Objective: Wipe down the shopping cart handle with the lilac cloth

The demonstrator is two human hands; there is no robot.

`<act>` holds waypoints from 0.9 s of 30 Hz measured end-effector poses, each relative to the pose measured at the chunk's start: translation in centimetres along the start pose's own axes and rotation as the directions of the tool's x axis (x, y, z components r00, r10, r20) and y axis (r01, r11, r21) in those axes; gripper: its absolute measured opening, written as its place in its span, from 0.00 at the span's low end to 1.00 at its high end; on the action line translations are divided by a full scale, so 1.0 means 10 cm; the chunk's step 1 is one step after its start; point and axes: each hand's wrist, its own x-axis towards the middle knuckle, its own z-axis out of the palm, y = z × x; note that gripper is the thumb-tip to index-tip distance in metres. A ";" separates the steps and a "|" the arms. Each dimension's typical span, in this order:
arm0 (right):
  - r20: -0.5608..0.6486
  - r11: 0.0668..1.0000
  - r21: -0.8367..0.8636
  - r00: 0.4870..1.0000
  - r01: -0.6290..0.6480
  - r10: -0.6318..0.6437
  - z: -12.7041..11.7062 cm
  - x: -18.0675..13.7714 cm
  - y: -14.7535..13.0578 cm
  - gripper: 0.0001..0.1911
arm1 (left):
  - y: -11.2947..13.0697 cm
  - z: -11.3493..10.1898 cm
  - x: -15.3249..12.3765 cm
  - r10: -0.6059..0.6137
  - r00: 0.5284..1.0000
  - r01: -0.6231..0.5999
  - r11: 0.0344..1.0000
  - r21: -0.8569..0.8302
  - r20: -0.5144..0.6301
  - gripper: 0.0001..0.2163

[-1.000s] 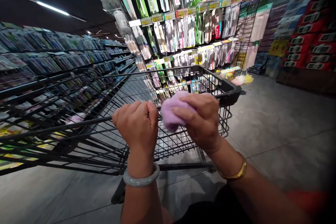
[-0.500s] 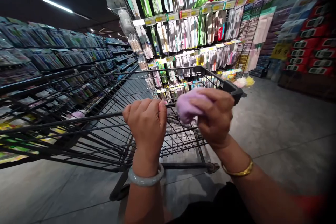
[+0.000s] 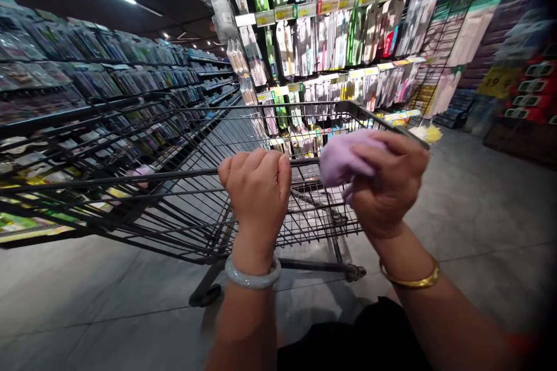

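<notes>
Head view, nearest first: 2 forearms are being held out over the floor, a pale green stone bangle (image 3: 252, 278) being worn on the left wrist and a thin gold bangle (image 3: 411, 282) on the right. The left hand (image 3: 259, 188) is being closed in a fist around the thin black metal handle bar (image 3: 174, 176), knuckles up and wrist straight, seemingly so that the black wire shopping cart (image 3: 343, 106) is being steadied. Just beside it, the right hand (image 3: 389, 188) is being tilted inward, its fingers clamped on a soft crumpled lilac cloth (image 3: 342, 156) at the bar's right end. Whether cloth and bar are touching cannot be told. The cloth is being bunched, probably so that 1 palm contains it. Beyond the basket, grey floor tiles (image 3: 478, 220) are being lit from overhead. Hanging packaged goods on tall racks (image 3: 348, 40) and long stocked shelves (image 3: 87, 78) are being displayed farthest off.
</notes>
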 end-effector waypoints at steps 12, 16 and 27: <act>0.073 0.997 0.035 0.995 0.066 -0.069 0.00 -0.04 -0.16 0.15 | 0.00 0.00 0.01 -0.007 1.000 0.007 1.000 -0.001 -0.014 0.13; -0.123 0.991 0.007 0.984 -0.132 0.132 -0.03 0.03 0.03 0.15 | 0.00 0.00 0.00 -0.004 1.000 0.004 1.000 0.001 -0.014 0.13; -0.009 1.000 0.025 1.000 -0.013 0.013 -0.09 0.05 0.05 0.17 | -0.02 0.02 0.00 0.017 0.998 -0.017 1.000 -0.012 -0.056 0.12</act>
